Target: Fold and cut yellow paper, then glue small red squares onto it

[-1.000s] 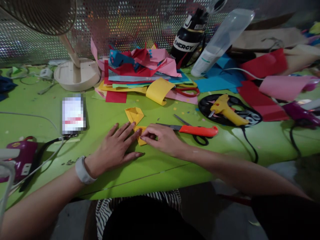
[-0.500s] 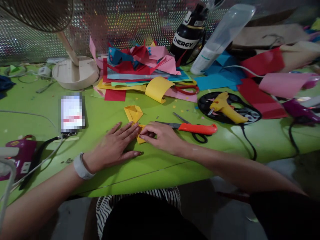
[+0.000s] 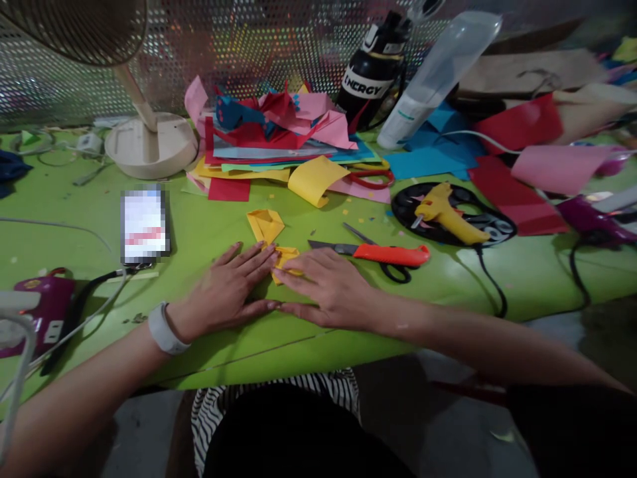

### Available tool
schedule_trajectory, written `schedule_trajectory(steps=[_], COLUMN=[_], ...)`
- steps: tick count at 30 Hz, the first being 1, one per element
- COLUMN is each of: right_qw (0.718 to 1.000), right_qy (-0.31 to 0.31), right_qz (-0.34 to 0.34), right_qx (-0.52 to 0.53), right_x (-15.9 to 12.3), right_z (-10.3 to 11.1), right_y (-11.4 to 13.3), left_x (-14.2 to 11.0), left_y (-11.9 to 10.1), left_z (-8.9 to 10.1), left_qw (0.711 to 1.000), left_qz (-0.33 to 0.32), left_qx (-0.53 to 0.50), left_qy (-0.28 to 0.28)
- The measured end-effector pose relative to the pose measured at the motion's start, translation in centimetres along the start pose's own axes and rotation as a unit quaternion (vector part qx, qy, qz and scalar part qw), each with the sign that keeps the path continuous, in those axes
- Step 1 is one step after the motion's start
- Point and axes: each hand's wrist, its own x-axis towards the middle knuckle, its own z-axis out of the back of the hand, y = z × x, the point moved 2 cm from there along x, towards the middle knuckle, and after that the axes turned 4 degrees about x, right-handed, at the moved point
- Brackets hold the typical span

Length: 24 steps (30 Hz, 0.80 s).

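A folded yellow paper piece [image 3: 267, 226] lies on the green table, its lower part partly covered by my hands. My left hand [image 3: 231, 282] rests flat with fingers stretched out, their tips pressing on the paper's left side. On its right side, my right hand [image 3: 331, 285] lies with fingers extended and fingertips touching a folded flap. Its thumb reaches left and meets my left thumb near the paper's lower end. Just right of my right hand lie an orange-handled utility knife [image 3: 391, 254] and a pair of scissors [image 3: 395, 272] partly under it.
Behind lies a stack of coloured paper [image 3: 293, 149] with a curled yellow sheet [image 3: 317, 180]. A yellow glue gun [image 3: 450, 216] sits on a black tray at right. A phone [image 3: 144, 224], a fan [image 3: 149, 146], a black bottle [image 3: 368, 76] and cables stand around.
My right hand has unbent from a pinch at the paper, stretched its fingers and come slightly toward me. More of the folded flap shows. My left hand stays on the paper.
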Motion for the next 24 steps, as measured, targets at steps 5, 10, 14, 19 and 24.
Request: schedule_trajectory(steps=[5,10,14,19,24], right_qw=[0.997,0.997,0.997,0.998,0.998], right_qy=[0.037,0.041,0.04,0.039,0.042], right_qz=[0.034,0.037,0.042,0.037,0.037], right_qx=[-0.057,-0.061,-0.052,-0.045,-0.042], right_x=[-1.0,-1.3,-1.2,-1.2,-1.0], right_z=[-0.9,-1.0,-0.9,-0.9,-0.5], right_y=[0.6,0.3,0.3,0.3,-0.2], left_x=[0.0,0.1,0.1,0.1,0.2], left_y=[0.0,0.1,0.2,0.2,0.1], left_z=[0.0,0.0,0.0,0.0,0.2], left_qw=[1.0,1.0,1.0,0.999,0.999], left_qz=[0.001,0.0,-0.001,0.0,-0.003], left_qx=[-0.009,-0.021,-0.028,-0.032,-0.043], left_qy=[-0.002,0.007,0.012,0.015,0.013])
